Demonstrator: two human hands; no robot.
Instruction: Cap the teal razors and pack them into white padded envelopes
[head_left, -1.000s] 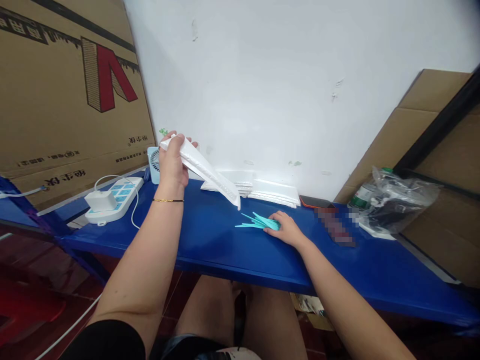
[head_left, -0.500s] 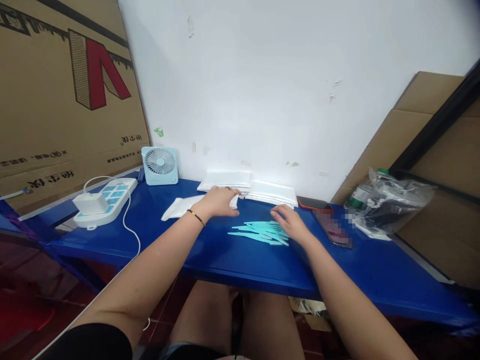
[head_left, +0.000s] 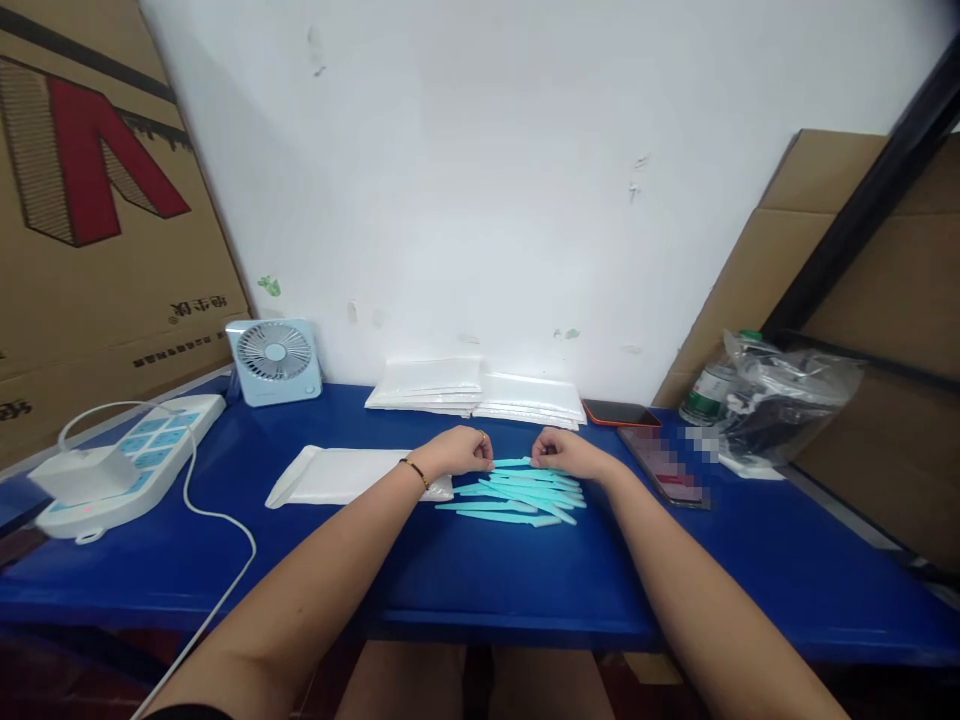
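Several slim turquoise plastic sticks (head_left: 517, 494) lie in a loose pile on the blue table (head_left: 480, 570). My left hand (head_left: 455, 452) and my right hand (head_left: 562, 452) rest at the far edge of the pile, fingers curled, each pinching an end of one stick. A flat white pouch (head_left: 341, 475) lies on the table just left of my left wrist, which wears a thin bracelet.
Two stacks of white pouches (head_left: 480, 388) lie against the wall. A small blue fan (head_left: 274, 360) and a white power strip (head_left: 124, 460) with a charger stand at left. Two phones (head_left: 664, 460), a bottle (head_left: 709, 392) and a clear plastic bag (head_left: 791, 400) sit at right. Cardboard boxes flank both sides.
My left hand lowered the white pouch from the air onto the table, let it go and moved to the sticks. The sticks got spread out. The camera came closer.
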